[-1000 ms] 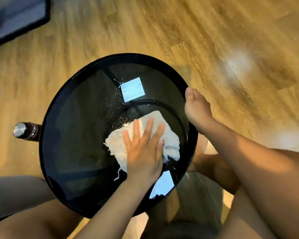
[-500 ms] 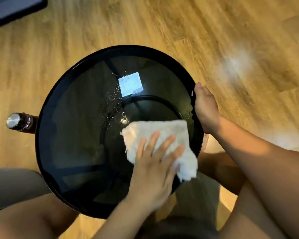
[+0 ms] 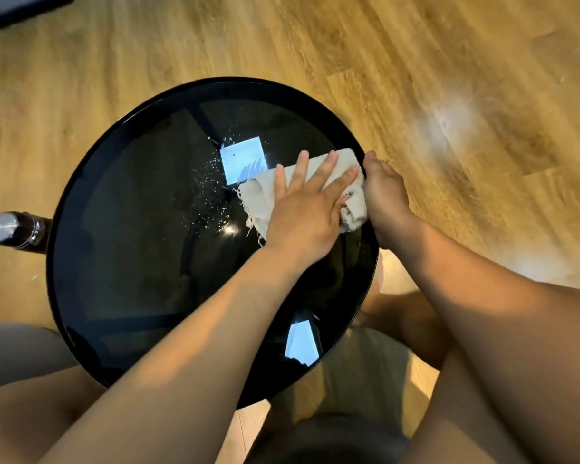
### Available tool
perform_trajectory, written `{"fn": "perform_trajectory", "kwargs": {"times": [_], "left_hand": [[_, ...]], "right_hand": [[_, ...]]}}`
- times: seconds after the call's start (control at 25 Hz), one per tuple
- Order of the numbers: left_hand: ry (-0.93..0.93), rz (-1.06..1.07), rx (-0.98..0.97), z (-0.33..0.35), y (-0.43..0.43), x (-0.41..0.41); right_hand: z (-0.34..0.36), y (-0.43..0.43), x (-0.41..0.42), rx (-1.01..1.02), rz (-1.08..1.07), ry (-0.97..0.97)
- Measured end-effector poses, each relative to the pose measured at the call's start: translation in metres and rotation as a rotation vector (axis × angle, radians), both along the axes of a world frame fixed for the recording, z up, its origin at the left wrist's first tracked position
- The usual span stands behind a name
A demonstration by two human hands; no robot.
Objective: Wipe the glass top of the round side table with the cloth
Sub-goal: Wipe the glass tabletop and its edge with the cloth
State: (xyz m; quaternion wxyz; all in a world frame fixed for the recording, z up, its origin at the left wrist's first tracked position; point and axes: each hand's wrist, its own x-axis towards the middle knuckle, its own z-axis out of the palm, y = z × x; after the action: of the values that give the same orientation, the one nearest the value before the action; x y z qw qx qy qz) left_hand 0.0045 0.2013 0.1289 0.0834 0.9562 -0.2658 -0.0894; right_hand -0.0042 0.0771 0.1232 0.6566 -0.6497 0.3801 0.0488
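— What are the fingers (image 3: 329, 169) doing on the cloth (image 3: 265, 195)?

— They are lying spread and flat, not curled around anything. The left hand (image 3: 305, 209) is pressing the cloth down onto the glass top (image 3: 141, 236) rather than gripping it — an open palm is giving wide contact for wiping.

— And where is the cloth sitting?

— On the far right part of the glass, its edge running up against the black rim (image 3: 64, 209) there. A frayed corner is trailing out toward the middle.

— The other hand?

— The right hand (image 3: 385, 199) is resting on the rim just beside the cloth, probably steadying the table (image 3: 332, 105) against the push. Whether its fingers are hooking under the edge I cannot tell, since they are hidden from this angle.

— Is the glass getting clean?

— Only partly, I would judge. Small droplets (image 3: 211, 192) are glinting near the center, just left of the cloth, so that patch is waiting for a pass. Two pale square reflections (image 3: 243, 159) are showing on the dark surface.

— And the room?

— A wooden floor (image 3: 449, 78) is spreading all around — and a dark bottle with a metal cap (image 3: 14, 229) is standing just beside the table's left edge.
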Motion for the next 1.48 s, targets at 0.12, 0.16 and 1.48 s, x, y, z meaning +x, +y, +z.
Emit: {"fn": "perform_trajectory", "kwargs": {"times": [0.12,0.16,1.48], "left_hand": [[0.031,0.004,-0.138,0.000,0.019,-0.041],[0.040,-0.016,-0.130,0.001,0.029,-0.064],[-0.222,0.124,-0.190,0.034,0.039,-0.108]], "right_hand": [[0.021,-0.004,0.011,0.058,-0.082,0.055],[0.030,-0.006,0.019,0.096,-0.087,0.048],[0.067,-0.004,0.043,-0.299,0.447,0.066]]}}
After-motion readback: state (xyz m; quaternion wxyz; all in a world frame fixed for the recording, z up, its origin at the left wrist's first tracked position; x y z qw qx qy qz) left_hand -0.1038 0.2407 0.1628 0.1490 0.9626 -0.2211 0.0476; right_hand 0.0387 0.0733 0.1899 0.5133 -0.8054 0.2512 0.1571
